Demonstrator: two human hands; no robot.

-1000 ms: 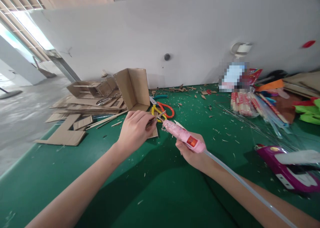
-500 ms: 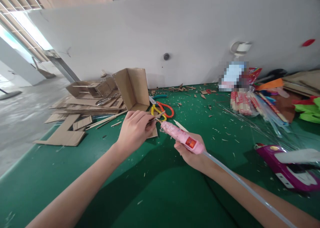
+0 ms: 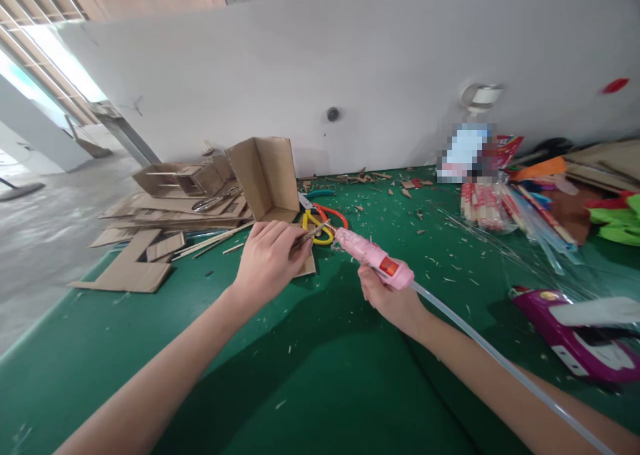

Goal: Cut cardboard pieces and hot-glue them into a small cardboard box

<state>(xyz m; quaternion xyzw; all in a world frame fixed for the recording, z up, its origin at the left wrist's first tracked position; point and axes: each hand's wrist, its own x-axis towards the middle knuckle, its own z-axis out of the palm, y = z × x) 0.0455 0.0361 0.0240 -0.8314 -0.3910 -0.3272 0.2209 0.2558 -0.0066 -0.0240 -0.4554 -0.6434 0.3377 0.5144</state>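
Note:
A pink hot glue gun (image 3: 367,252) with a long clear glue stick (image 3: 500,355) in its back end is gripped in my right hand (image 3: 395,302). Its nozzle points up and left, at the edge of a small cardboard piece (image 3: 310,233). My left hand (image 3: 269,255) pinches that piece, and my fingers hide much of it. Just behind stand scissors (image 3: 325,222) with red and yellow handles, lying on the table. A folded cardboard corner (image 3: 270,175) stands upright beyond my left hand.
Cardboard sheets (image 3: 125,262) and thin sticks are piled at left, with a small cardboard structure (image 3: 175,178) on top. At right lie bundled chopsticks (image 3: 483,205) and a purple device (image 3: 570,335). Scraps litter the green table (image 3: 300,388) along the white wall (image 3: 250,75).
The glue gun in my right hand has shifted right and slightly up, its nozzle sliding along toward the outer end of the cardboard piece. My left hand has stayed nearly still.

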